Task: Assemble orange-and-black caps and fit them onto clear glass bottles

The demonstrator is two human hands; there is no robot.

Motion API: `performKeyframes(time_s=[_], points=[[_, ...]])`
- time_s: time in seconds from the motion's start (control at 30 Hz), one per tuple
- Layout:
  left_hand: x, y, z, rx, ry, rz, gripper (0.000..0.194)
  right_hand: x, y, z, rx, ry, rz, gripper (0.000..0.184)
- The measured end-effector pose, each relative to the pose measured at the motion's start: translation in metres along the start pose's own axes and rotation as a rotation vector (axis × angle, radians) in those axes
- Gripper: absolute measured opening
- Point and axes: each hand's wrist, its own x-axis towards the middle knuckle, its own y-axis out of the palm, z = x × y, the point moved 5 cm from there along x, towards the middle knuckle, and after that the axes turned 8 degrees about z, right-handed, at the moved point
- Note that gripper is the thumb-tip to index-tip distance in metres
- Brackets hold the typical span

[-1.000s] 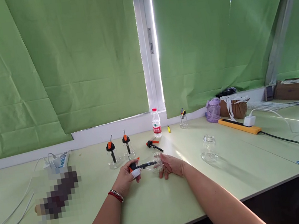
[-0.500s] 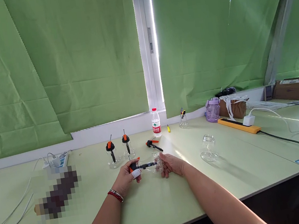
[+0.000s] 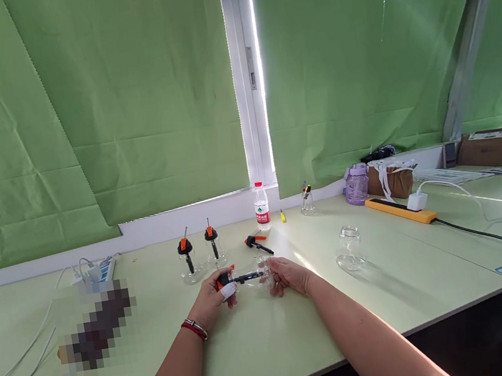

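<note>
A clear glass bottle point(image 3: 252, 277) lies sideways in the air between my hands, its black stem showing through the glass. Fingers of my left hand point(image 3: 217, 290), with white tape on the thumb, close round its black-and-orange cap point(image 3: 222, 280). At the other end, my right hand point(image 3: 287, 275) grips the wide base. Behind my left hand, two similar capped bottles stand upright: one bottle point(image 3: 191, 269) at left, another bottle point(image 3: 215, 253) beside it. A loose black-and-orange cap with a stem point(image 3: 257, 243) rests on the table just beyond. An uncapped glass bottle point(image 3: 350, 248) stands to the right.
Along the back are a red-capped water bottle point(image 3: 261, 208), a yellow cutter point(image 3: 282, 215), a small glass with pens point(image 3: 307, 201) and a purple jug point(image 3: 357, 185). An orange power strip point(image 3: 400, 211) trails a black cable rightward. White cables and a blurred dark object point(image 3: 102, 326) lie left.
Both hands keep their grip on the bottle with almost no movement. The view has shifted very slightly; the other things stay where they were.
</note>
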Motion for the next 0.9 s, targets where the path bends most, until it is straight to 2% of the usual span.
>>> performKeyframes(time_s=[0.13, 0.33, 0.53, 0.7, 0.77, 0.9], points=[[0.0, -0.002, 0.001, 0.035, -0.044, -0.02, 0.05, -0.008, 0.002, 0.013, -0.001, -0.101, 0.023, 0.075], [0.0, -0.002, -0.003, 0.072, -0.007, 0.004, 0.048, 0.002, 0.002, 0.003, -0.058, -0.021, 0.01, 0.051], [0.002, -0.004, 0.001, 0.06, -0.023, -0.021, 0.049, 0.005, 0.005, -0.003, -0.045, 0.06, 0.003, 0.062], [0.001, -0.002, -0.001, 0.053, -0.023, -0.046, 0.049, -0.005, 0.007, 0.011, 0.001, -0.066, 0.017, 0.068], [0.0, -0.001, -0.003, 0.057, -0.018, -0.04, 0.048, -0.005, 0.007, 0.011, -0.015, -0.07, 0.028, 0.065], [0.0, 0.0, -0.004, 0.076, -0.005, -0.012, 0.048, 0.004, 0.005, 0.001, -0.027, 0.008, 0.012, 0.053]])
